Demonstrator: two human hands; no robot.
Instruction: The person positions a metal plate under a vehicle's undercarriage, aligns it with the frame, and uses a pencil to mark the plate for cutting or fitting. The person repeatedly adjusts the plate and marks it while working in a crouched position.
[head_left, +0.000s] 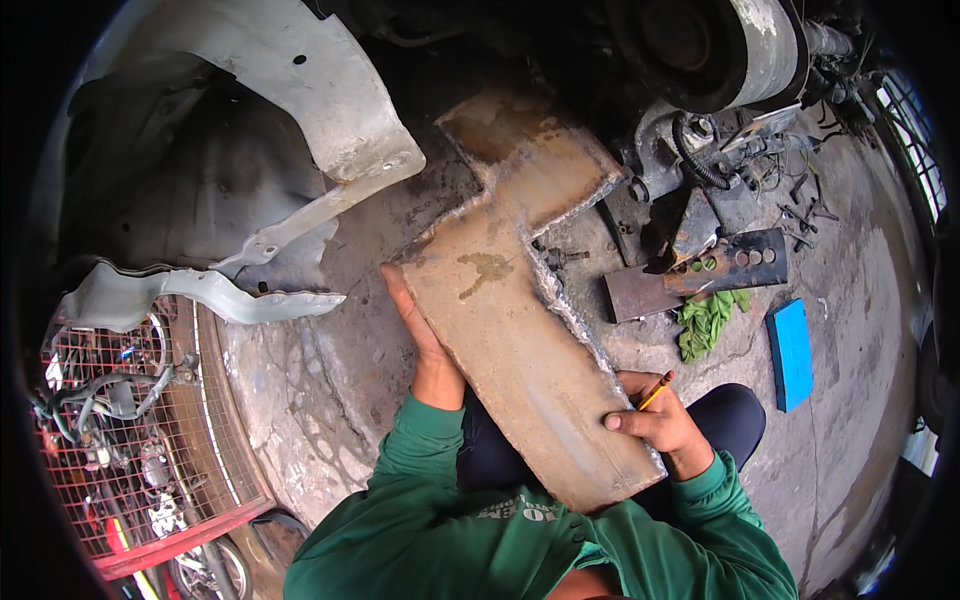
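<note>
The metal sheet [540, 345] slanted from near right to far left; the nearer right hand [660, 422] pinched its right edge. The left hand [428, 345] touched its left edge, finger closure unclear.

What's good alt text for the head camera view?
A rust-brown, stepped metal plate with ragged edges is held between a person's bare left hand and bare right hand, which also holds a thin yellow pencil-like stick. On the grey concrete floor to the right lie a crumpled green cloth and a flat blue box.
</note>
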